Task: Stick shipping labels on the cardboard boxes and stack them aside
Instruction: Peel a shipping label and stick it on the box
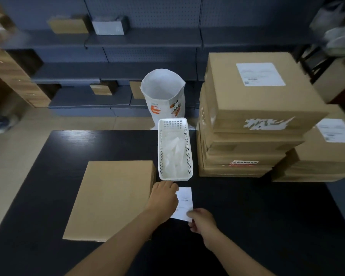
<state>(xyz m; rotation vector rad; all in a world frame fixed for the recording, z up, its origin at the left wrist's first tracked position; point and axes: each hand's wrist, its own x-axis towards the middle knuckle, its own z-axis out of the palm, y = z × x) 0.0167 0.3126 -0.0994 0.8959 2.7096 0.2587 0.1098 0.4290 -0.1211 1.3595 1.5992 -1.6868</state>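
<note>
the person is getting a shipping label [184, 202] ready. it lies on the dark table [247, 216], just right of the plain box [110, 198] that still needs one. the left hand [163, 198] rests on the label's left side, fingers bent down; whether they pinch it cannot be told. the right hand [202, 220] pinches its near corner. next, the backing likely has to peel off. behind the label are one white basket [174, 150] and two stacks of boxes; two boxes [261, 92] show labels.

Both forearms are bare to the frame's edge, and the hands [163, 196] wear no gloves, rings or watch.
</note>
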